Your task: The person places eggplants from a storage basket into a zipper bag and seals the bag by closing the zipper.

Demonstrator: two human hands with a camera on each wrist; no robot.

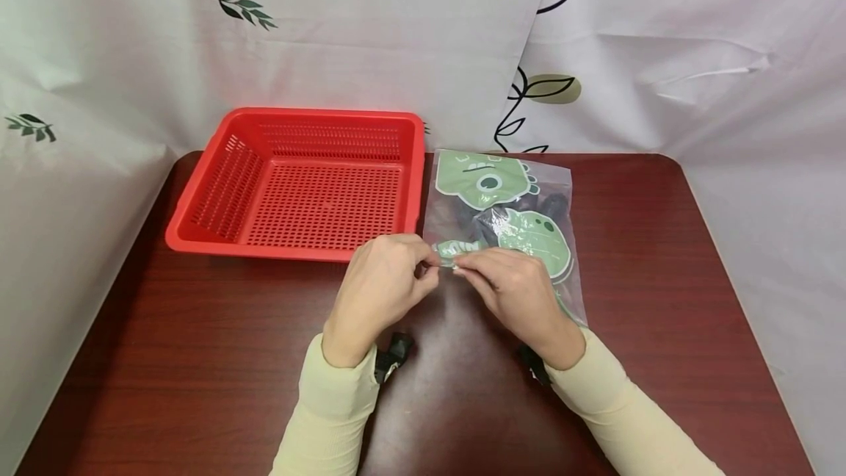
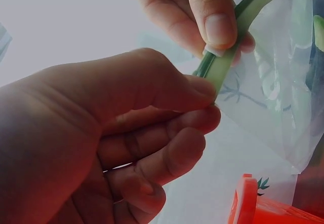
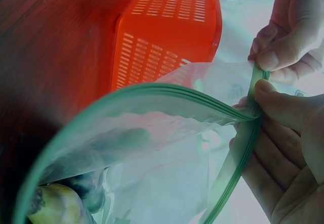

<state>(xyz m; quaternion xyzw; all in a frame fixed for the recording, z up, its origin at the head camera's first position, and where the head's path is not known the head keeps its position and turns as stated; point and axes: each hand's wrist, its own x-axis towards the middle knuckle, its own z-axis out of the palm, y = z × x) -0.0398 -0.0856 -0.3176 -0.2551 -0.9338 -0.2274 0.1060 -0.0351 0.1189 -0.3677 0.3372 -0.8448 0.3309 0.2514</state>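
Note:
A clear zip bag [image 1: 535, 241] printed with green cartoon dinosaurs lies in front of both hands. Its green zip edge [image 3: 152, 89] gapes in the right wrist view, with dark items and a yellowish one [image 3: 61, 203] inside. My left hand [image 1: 386, 278] pinches one end of the zip edge between thumb and forefinger, other fingers loosely curled. Close beside it, my right hand [image 1: 512, 292] pinches the same edge. Under the right thumb, a small white piece [image 2: 214, 50] sits on the green strip in the left wrist view.
A red perforated plastic basket [image 1: 423, 167] stands left of the bag at the back of the dark wooden table [image 1: 198, 358]. White leaf-patterned cloth [image 1: 370, 35] hangs behind and along the sides.

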